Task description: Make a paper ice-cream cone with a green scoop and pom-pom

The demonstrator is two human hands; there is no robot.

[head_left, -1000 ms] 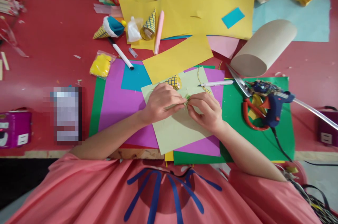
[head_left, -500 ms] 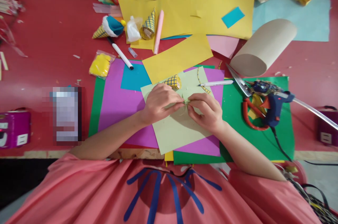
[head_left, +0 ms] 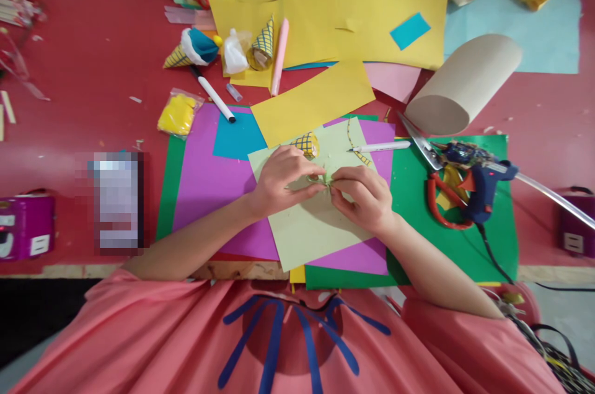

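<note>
A: Small green paper piece [head_left: 326, 179] — where does it sit?

B: Between the two hands, over the pale green sheet [head_left: 311, 220]. The left hand [head_left: 281, 180] pinches it from nine o'clock and the right hand [head_left: 365, 199] from three o'clock; both sets of fingertips are closed on it and nearly meet. It is too small to tell its exact shape.

A: And just around the grip?

B: At eleven o'clock of the piece, just beside the left hand's knuckles, lies a small checked paper cone [head_left: 305, 144] on the same sheet. At one o'clock a white pen [head_left: 379, 147] lies across the sheet's corner. Under the pale sheet is a purple sheet [head_left: 204, 183], and under that a green sheet [head_left: 413, 196].

A: Farther out?

B: At three o'clock, on the green sheet, a blue glue gun [head_left: 483, 186] lies over red-handled scissors [head_left: 441, 196], its cord trailing toward five o'clock. At two o'clock is a cardboard roll [head_left: 465, 81] on its side. At twelve o'clock a yellow strip [head_left: 316, 100] overlaps the purple sheet, with larger yellow card [head_left: 372, 4] beyond it. At ten o'clock lie a black-tipped marker [head_left: 214, 95] and a bag of yellow bits [head_left: 177, 114]. All of it rests on a red table [head_left: 83, 72].
</note>
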